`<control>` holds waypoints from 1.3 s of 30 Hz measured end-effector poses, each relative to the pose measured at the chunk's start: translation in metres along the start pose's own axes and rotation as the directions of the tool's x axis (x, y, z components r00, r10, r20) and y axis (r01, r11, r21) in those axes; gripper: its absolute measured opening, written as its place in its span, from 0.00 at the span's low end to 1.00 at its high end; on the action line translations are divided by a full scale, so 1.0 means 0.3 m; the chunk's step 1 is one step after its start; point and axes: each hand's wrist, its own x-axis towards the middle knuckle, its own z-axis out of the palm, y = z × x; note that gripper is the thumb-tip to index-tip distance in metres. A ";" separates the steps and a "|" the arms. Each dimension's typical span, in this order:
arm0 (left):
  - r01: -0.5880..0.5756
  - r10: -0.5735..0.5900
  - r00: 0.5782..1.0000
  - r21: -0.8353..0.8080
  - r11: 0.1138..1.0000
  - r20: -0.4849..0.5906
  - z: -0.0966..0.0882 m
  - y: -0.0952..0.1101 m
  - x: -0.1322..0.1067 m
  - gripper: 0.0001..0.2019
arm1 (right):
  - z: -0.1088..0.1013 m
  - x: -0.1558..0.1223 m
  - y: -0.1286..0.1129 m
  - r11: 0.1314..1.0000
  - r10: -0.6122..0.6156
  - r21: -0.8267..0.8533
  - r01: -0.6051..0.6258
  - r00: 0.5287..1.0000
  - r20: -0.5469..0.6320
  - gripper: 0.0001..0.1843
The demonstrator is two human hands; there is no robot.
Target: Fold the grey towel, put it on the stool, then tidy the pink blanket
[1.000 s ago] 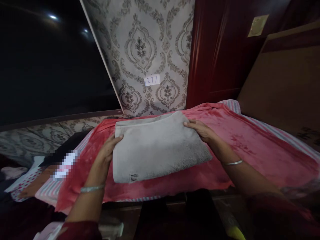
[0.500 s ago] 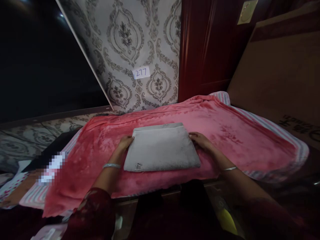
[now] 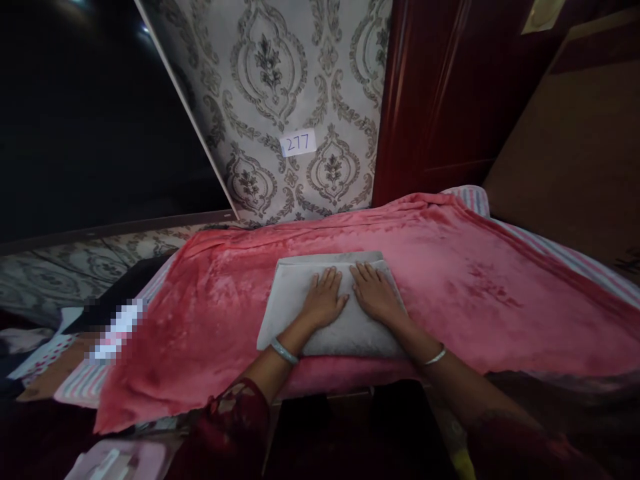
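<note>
A folded grey cloth, plush-looking and roughly rectangular, lies on a pink blanket. My left hand rests flat on its upper middle, fingers stretched away from me. Beside it, my right hand lies palm down on the same cloth, fingers extended too. A small gap separates the two hands. Neither hand grips anything. The cloth's folded far edge shows just beyond my fingertips, while my hands and forearms hide part of its middle and right side.
Behind the blanket is a patterned wall with a paper label reading 277. A large dark screen stands at left, a cardboard box at right. A pink container sits at the lower left. Striped fabric shows under the blanket.
Both hands have left the cloth's side edges and moved inward onto its top, now lying flat. The view has shifted slightly, with the scene sitting farther right.
</note>
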 end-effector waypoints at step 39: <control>0.463 -0.446 0.882 0.106 0.880 -0.150 -0.295 -0.460 0.101 0.11 | -0.126 0.092 0.209 0.861 0.478 0.203 -0.466 0.878 -0.016 0.12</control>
